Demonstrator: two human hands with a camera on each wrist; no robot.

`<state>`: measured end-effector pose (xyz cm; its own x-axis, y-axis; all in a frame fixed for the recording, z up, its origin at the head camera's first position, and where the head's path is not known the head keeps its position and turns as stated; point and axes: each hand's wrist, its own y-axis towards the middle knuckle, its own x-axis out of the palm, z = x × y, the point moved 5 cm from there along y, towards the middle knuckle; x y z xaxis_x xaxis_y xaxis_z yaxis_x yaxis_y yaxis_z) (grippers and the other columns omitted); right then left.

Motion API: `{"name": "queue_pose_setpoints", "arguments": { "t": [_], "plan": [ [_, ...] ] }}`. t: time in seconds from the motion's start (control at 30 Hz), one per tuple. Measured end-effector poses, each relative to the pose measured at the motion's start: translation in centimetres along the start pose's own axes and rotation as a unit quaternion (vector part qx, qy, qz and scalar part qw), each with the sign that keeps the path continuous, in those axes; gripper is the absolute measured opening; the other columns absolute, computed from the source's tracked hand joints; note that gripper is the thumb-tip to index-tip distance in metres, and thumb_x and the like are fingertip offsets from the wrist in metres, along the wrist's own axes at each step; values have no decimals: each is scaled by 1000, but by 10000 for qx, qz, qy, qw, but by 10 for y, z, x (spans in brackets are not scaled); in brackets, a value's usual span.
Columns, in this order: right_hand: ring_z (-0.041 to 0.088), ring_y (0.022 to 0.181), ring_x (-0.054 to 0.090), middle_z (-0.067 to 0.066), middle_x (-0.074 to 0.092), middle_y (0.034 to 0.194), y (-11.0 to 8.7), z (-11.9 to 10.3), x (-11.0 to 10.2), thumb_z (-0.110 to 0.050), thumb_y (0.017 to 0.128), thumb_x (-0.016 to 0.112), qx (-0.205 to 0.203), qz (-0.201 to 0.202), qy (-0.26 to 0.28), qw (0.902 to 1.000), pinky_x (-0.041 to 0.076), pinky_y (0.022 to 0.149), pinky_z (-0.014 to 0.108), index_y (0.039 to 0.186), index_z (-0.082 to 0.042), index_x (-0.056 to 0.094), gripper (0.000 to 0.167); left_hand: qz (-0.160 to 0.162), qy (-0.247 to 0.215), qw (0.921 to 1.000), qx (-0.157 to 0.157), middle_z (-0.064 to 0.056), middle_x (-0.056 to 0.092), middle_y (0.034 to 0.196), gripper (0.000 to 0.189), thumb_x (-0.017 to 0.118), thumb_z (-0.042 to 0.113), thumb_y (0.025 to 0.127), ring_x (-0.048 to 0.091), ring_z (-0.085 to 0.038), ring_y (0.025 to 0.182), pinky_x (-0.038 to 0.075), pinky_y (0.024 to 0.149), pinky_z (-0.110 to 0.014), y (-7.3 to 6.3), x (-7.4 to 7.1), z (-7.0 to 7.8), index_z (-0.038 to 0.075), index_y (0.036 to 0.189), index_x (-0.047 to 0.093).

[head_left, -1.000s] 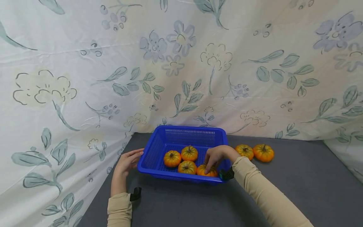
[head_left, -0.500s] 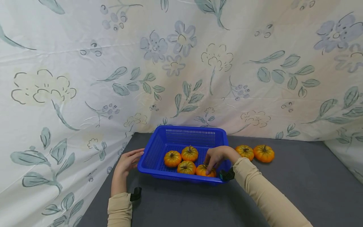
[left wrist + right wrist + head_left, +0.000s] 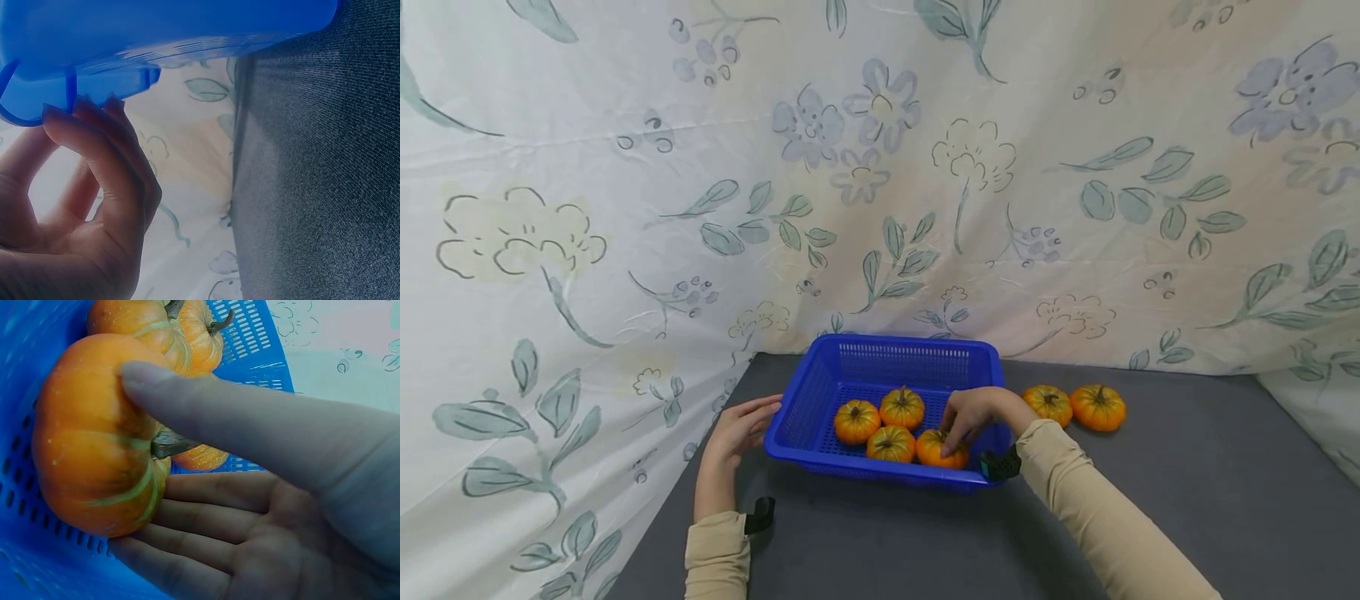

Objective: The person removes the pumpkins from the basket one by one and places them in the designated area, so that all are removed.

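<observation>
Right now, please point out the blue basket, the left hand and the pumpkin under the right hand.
Blue basket (image 3: 857, 464), head view: front rim.
Left hand (image 3: 736, 427), head view: hand's middle.
Pumpkin (image 3: 94, 434), right wrist view: orange skin.

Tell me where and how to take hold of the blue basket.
I'd grip the blue basket by its rim at the two short ends, coming from outside, left and right. That rim flares outward, likely leaving an overhang to hook under, and the left hand touches it at the left end. The right hand would first have to release its pumpkin.
</observation>
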<state>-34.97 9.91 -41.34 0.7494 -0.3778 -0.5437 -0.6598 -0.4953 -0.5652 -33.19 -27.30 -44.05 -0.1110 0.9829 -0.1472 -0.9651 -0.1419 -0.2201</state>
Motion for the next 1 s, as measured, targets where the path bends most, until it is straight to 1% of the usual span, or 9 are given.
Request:
{"name": "queue_pose_setpoints", "arguments": {
  "t": [0.17, 0.33, 0.4, 0.5, 0.6, 0.7, 0.83, 0.97, 1.0],
  "plan": [
    [25, 110, 66, 19, 59, 132, -3, -2, -3, -21, 83, 79, -81, 220, -164, 9996, 56, 90, 38, 127, 5, 61, 54, -102, -90, 9999, 63, 10, 72, 101, 56, 74, 31, 87, 69, -7, 85, 55, 73, -27, 0, 1, -1, 6, 135, 58],
    [27, 107, 67, 22, 60, 132, -9, -6, -7, -22, 82, 79, -297, 595, -345, 9972, 56, 88, 39, 127, 6, 61, 56, -148, -134, 9998, 94, 10, 72, 99, 55, 73, 29, 88, 69, -8, 83, 55, 72, -27, 1, 1, -1, 5, 135, 58],
    [28, 106, 68, 23, 60, 131, -11, -8, -9, -22, 83, 79, -429, 696, -377, 9959, 56, 88, 40, 128, 6, 60, 56, -160, -115, 9997, 106, 10, 71, 99, 54, 73, 28, 89, 69, -8, 83, 55, 72, -27, -3, 2, 3, 4, 135, 58],
    [29, 107, 68, 24, 60, 131, -15, -10, -13, -24, 83, 78, -626, 776, -438, 9941, 56, 88, 41, 128, 8, 59, 58, -188, -94, 9997, 120, 10, 71, 98, 52, 72, 25, 90, 69, -9, 83, 55, 71, -27, -14, 4, 13, 2, 134, 58],
    [31, 110, 66, 26, 60, 131, -20, -12, -17, -25, 84, 77, -845, 844, -652, 9907, 55, 89, 42, 129, 9, 58, 59, -214, -96, 9997, 116, 10, 71, 97, 50, 71, 24, 90, 69, -9, 83, 55, 72, -27, -20, 6, 19, 1, 134, 58],
    [34, 115, 63, 26, 60, 130, -24, -12, -21, -27, 85, 76, -999, 954, -798, 9872, 53, 93, 45, 129, 9, 58, 60, -205, -110, 9997, 108, 11, 71, 95, 50, 71, 24, 90, 69, -9, 82, 55, 72, -27, -16, 5, 16, 1, 133, 59],
    [36, 118, 61, 26, 60, 130, -29, -12, -27, -28, 85, 75, -1191, 1104, -848, 9831, 51, 95, 47, 129, 9, 58, 59, -144, -117, 9998, 89, 11, 71, 96, 52, 73, 26, 89, 68, -8, 82, 55, 71, -27, -5, 3, 6, 3, 134, 59],
    [35, 113, 63, 26, 62, 127, -37, -13, -31, -26, 86, 74, -1374, 1188, -747, 9805, 52, 95, 47, 128, 10, 58, 57, -55, -76, 9999, 77, 11, 71, 98, 54, 75, 30, 87, 69, -8, 83, 55, 72, -27, 2, 1, 0, 6, 133, 60],
    [34, 113, 63, 26, 62, 127, -38, -12, -33, -26, 86, 74, -1361, 1223, -677, 9808, 51, 95, 47, 128, 11, 58, 58, -20, -74, 9999, 66, 11, 71, 98, 54, 76, 30, 86, 69, -8, 83, 55, 72, -28, 3, 1, -1, 6, 132, 61]
  ]
}}
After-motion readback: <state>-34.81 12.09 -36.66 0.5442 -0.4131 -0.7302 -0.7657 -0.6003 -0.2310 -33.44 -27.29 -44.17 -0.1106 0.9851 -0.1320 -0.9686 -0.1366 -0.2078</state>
